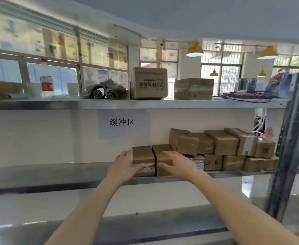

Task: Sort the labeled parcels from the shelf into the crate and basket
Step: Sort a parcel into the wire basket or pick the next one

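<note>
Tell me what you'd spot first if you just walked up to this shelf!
First, two bare hands reaching in: the left hand touches the left side of a small brown parcel, and the right hand lies over the parcel beside it. To their right, a heap of taped brown parcels fills the middle shelf. Above, a white sign with Chinese characters is on the wall, and a big upside-down cardboard box sits on the top shelf.

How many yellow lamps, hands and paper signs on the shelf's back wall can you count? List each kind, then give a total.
Yellow lamps: 4
Hands, left hand and right hand: 2
Paper signs: 1
Total: 7
</note>
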The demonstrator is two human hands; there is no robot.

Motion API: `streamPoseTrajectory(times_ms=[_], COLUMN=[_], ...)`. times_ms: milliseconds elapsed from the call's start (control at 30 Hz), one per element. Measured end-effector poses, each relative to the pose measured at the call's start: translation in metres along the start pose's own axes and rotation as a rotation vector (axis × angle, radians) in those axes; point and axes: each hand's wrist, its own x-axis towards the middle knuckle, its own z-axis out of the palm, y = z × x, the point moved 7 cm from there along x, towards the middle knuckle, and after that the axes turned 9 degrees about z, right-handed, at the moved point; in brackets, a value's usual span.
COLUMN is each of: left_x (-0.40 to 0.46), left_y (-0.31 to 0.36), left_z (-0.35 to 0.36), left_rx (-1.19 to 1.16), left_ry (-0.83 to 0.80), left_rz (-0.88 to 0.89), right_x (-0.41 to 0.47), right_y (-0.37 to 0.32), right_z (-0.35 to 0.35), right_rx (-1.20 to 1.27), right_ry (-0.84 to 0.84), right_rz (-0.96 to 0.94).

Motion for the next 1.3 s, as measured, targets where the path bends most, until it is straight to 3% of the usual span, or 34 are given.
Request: streamPoseTrajectory(times_ms=[600,900,1133,1300], left_x=[0.144,0.138,0.125,0.103], left_y=[-0.108,-0.149,-0.17,-0.154], left_z=[0.099,0.09,0.098,0.086], left_rx=[-0.191,-0.504,-0.681,-1.027], left_ry=[-0.111,-0.077,-0.102,-0.043], left_rz=[-0.213,-0.327,-0.345,-0.427], right_x=[0.204,0.225,0.216,0.191], right_y=[-0.007,-0.041,-0.051,-0.06], right_z=[0.117,0.13,0.162,0.148], right_rx=[-0.099,0.1,0.392,0.623], right_ry=[-0.161,-0.178,-0.24,-0.17], right_rz=[-0.001,-0.006,0.162,0.188])
